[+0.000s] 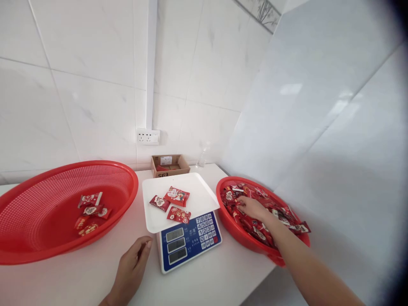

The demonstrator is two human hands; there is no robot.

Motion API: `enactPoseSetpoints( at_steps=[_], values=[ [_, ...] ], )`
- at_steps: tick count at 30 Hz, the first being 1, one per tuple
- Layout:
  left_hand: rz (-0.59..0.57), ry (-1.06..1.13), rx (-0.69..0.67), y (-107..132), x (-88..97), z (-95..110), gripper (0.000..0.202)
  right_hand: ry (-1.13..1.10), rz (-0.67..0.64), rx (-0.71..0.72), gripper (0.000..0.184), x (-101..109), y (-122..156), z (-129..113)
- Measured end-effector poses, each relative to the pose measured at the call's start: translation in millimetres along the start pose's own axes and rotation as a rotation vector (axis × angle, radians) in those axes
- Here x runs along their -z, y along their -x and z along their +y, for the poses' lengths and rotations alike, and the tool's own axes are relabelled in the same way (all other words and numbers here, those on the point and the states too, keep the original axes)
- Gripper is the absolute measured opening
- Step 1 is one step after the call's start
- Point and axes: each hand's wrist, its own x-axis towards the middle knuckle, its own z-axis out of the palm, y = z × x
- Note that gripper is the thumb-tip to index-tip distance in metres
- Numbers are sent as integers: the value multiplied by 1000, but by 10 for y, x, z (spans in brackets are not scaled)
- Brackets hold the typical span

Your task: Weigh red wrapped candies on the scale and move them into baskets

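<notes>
My right hand (251, 207) reaches into the right red basket (223, 212), its fingers pinched on a small red snack packet (238, 204) among many others; the fingertips are partly hidden. My left hand (132, 265), loosely curled and holding nothing I can see, rests by the front left of the digital scale (191, 242). On the scale's white tray (199, 191) lie three red packets: one with a cartoon figure (177, 196), a darker one (160, 203) at left, and one nearer the front (179, 215).
A large red mesh basket (35, 187) at left holds several red packets (92, 210). Behind the scale stand an open cardboard box (170, 165) and a clear object (202, 158). The white table (204, 284) meets a tiled wall with a socket (148, 137); a glossy panel rises at right.
</notes>
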Motion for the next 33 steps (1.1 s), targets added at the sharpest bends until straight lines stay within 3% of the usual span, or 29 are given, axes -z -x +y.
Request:
enactPoseSetpoints(
  at_steps=[5,9,18,28,33],
  values=[
    [4,-13,2,6,-7,-22,26,10,-18,-8,60,-143,-130,39],
    [2,-6,5,0,-10,-28,27,-1,-22,-53,66,-205,-176,121],
    [-13,-4,6,2,-14,-22,30,-142,140,-53,13,-103,-156,48],
    [-6,26,22,-11,1,10,28,-454,332,-118,12,100,-92,40],
    [-23,58,6,2,-23,33,27,-690,341,-14,18,213,-7,-392]
  ],
)
